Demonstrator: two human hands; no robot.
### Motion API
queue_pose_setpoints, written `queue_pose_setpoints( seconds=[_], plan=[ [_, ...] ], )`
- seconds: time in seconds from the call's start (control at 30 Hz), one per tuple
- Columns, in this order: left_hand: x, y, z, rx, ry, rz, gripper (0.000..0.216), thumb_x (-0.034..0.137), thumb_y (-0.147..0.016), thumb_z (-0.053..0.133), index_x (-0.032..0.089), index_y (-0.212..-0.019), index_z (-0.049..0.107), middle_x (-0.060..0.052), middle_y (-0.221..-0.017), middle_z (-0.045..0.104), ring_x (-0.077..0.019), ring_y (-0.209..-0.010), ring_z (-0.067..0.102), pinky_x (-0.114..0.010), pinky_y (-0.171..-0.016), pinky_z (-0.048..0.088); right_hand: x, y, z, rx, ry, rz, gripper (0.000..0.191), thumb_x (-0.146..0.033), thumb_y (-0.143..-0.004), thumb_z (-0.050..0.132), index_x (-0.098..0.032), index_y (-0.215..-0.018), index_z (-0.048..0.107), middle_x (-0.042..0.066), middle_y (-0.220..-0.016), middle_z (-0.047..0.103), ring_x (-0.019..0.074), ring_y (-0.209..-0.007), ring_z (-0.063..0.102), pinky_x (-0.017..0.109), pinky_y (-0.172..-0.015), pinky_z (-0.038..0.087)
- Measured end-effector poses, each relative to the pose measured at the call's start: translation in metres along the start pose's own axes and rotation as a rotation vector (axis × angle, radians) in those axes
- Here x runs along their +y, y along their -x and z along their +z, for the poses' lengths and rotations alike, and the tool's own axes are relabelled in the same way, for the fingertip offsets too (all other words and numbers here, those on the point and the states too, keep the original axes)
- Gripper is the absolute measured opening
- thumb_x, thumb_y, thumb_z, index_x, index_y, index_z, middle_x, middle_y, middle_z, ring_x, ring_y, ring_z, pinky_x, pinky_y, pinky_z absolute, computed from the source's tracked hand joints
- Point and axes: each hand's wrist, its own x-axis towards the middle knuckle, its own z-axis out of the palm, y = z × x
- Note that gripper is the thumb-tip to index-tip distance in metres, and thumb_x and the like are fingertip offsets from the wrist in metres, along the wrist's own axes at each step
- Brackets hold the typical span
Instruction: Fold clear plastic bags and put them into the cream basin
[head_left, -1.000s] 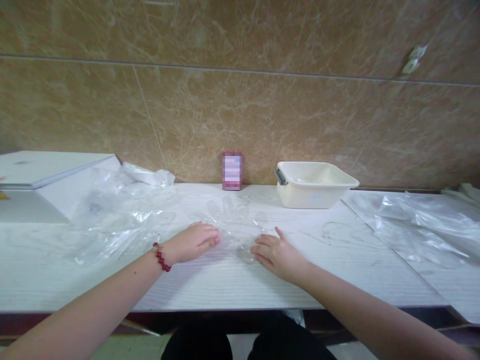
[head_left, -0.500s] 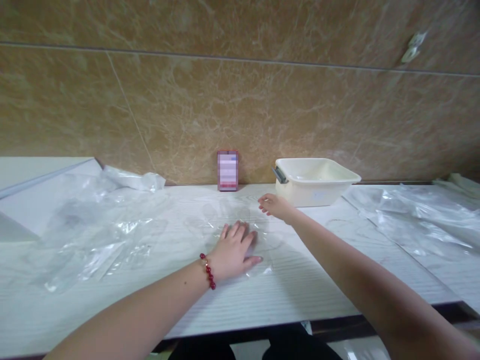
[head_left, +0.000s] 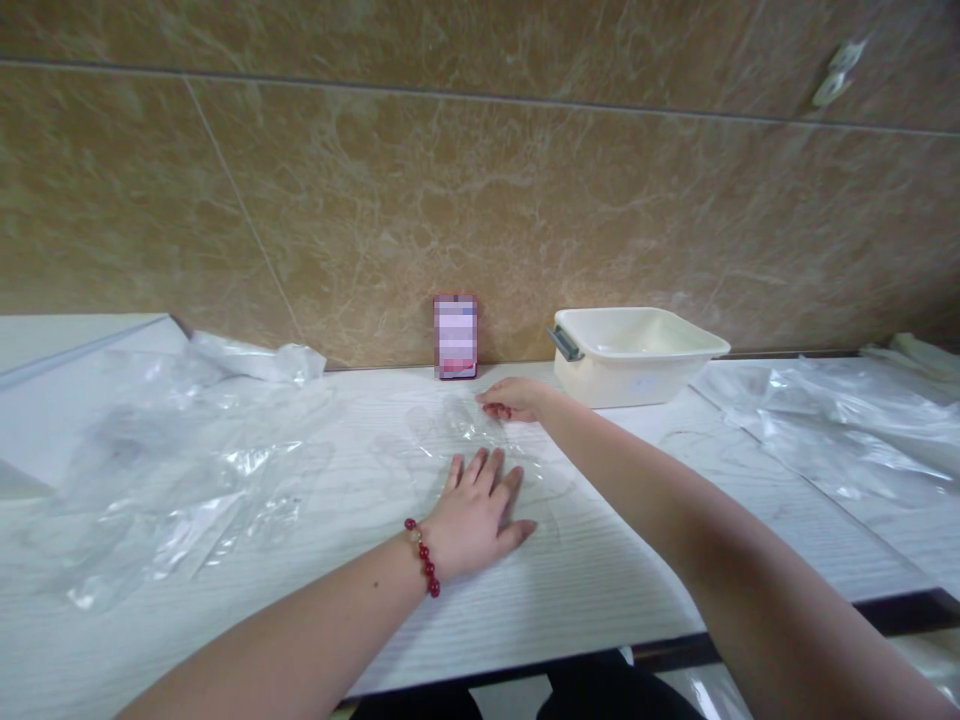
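Observation:
A thin, clear plastic glove lies on the white wood-grain table in front of me. Its faint edges show finger-like lobes, and parts of its outline are hard to see. My left hand rests flat with fingers spread on the near part of the glove; a red bead bracelet circles that wrist. Beyond it, my right hand has its fingertips pinched together on the glove's far part, where the film is gathered and slightly raised.
Crumpled clear plastic spreads over the left side, beside a white box-like piece. A phone leans on the marble-look wall. A cream plastic tub with a grey handle stands at the back right. More clear plastic lies farther right.
My right hand has moved left from beside the tub and closed its fingertips on the glove, which now bunches up there. My left hand stays flat. The view has shifted slightly.

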Motion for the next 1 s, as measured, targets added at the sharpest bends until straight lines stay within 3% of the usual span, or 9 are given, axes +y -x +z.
queue_pose_setpoints(
  seconds=[0.27,0.4,0.57,0.73,1.0],
  plan=[
    [-0.001,0.0,0.002,0.003,0.006,0.01,0.066,0.059,-0.075,0.021,0.018,-0.127,0.026,-0.016,-0.134,0.018,-0.033,-0.122,0.01,-0.055,-0.092,0.007,-0.011,-0.003,0.0,-0.124,0.269,0.084,0.029,-0.037,-0.064,0.061,-0.014,-0.056,0.045,-0.004,-0.043,0.044,0.0033,-0.037,0.035,0.016,-0.036,0.025],
    [-0.002,0.001,0.002,0.009,0.013,0.012,0.066,0.059,-0.075,0.021,0.018,-0.127,0.026,-0.016,-0.135,0.018,-0.0331,-0.122,0.01,-0.056,-0.092,0.007,-0.009,-0.008,0.006,-0.098,0.41,0.079,0.023,-0.026,-0.067,0.058,-0.013,-0.052,0.046,-0.003,-0.041,0.045,0.0041,-0.036,0.037,0.016,-0.035,0.028],
    [-0.002,0.001,0.002,0.012,0.01,0.007,0.066,0.059,-0.075,0.021,0.018,-0.127,0.027,-0.016,-0.134,0.018,-0.0335,-0.122,0.011,-0.055,-0.092,0.007,-0.008,-0.006,0.011,0.012,0.266,0.073,0.012,-0.012,-0.07,0.049,-0.013,-0.059,0.045,0.0,-0.047,0.051,0.0064,-0.041,0.047,0.017,-0.04,0.035],
    [-0.001,0.001,0.003,0.031,0.007,0.007,0.066,0.059,-0.074,0.022,0.018,-0.125,0.029,-0.016,-0.134,0.02,-0.033,-0.122,0.012,-0.054,-0.093,0.006,-0.007,0.004,0.006,-0.068,0.025,0.103,0.007,-0.017,-0.077,0.039,-0.014,-0.072,0.043,0.004,-0.06,0.056,0.0107,-0.051,0.055,0.018,-0.041,0.036],
    [-0.002,0.001,0.005,0.045,0.001,0.016,0.066,0.06,-0.075,0.018,0.018,-0.126,0.028,-0.016,-0.134,0.019,-0.0327,-0.122,0.012,-0.054,-0.093,0.005,0.0,0.002,-0.007,-0.095,-0.057,0.074,0.011,-0.026,-0.079,0.041,-0.018,-0.073,0.038,-0.006,-0.047,0.042,0.0076,-0.039,0.044,0.02,-0.039,0.032]
  ],
)
